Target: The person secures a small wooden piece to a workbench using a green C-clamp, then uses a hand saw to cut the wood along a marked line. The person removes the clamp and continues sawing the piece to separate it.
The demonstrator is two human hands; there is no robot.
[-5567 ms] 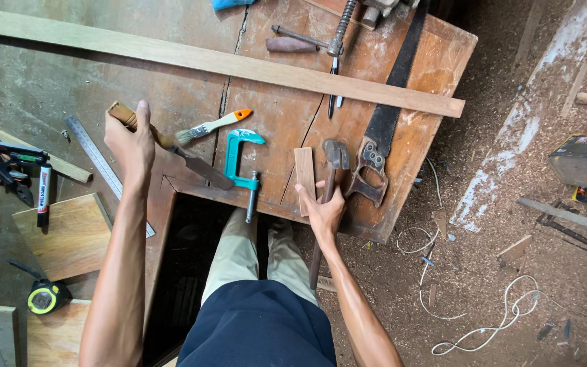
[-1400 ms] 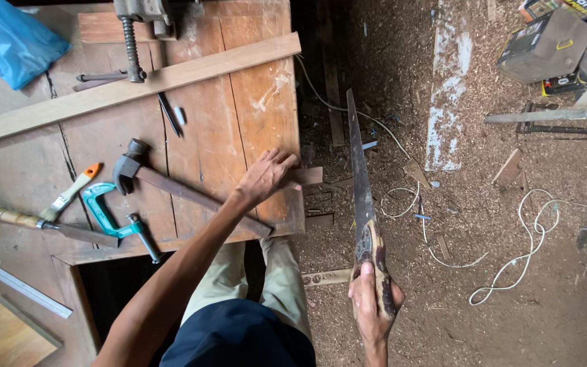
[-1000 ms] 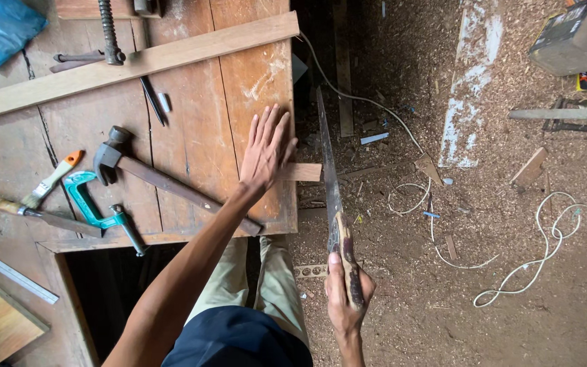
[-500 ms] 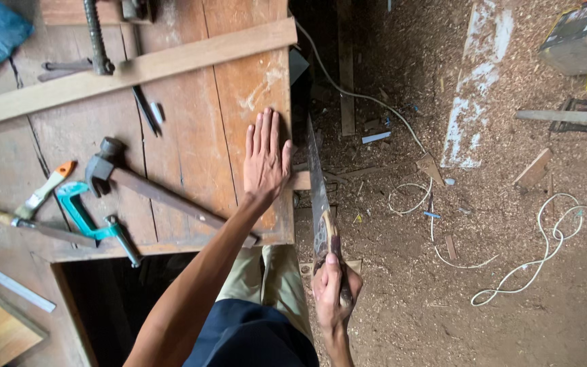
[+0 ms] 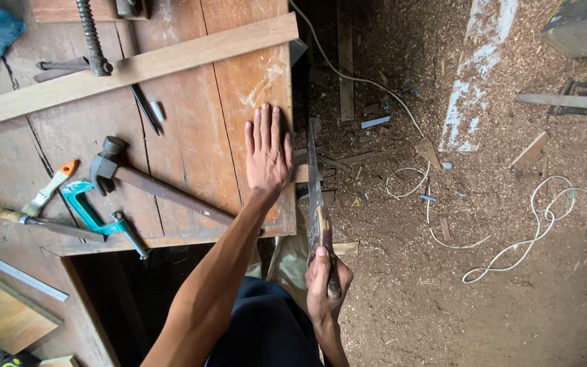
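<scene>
Saw point(image 5: 315, 180) runs just off the right edge of the desk point(image 5: 191, 136), blade edge-on and pointing away from the person, its handle clenched in the right hand point(image 5: 326, 282) below the desk's near right corner. A short wood strip point(image 5: 300, 173) sticks out past that right edge, and the blade crosses it. The left hand point(image 5: 266, 153) lies flat and released, fingers stretched, on the desk by the right edge, just beside the strip. A hammer point(image 5: 151, 183) lies slanted left of that hand, its handle reaching under the wrist. Farther left, near the front edge, lie a teal clamp point(image 5: 96, 217) and a brush point(image 5: 49, 190). A long plank point(image 5: 137, 68) crosses the desk's far side. Sawdust and a white cord point(image 5: 531, 238) cover the floor point(image 5: 497, 306) to the right.
</scene>
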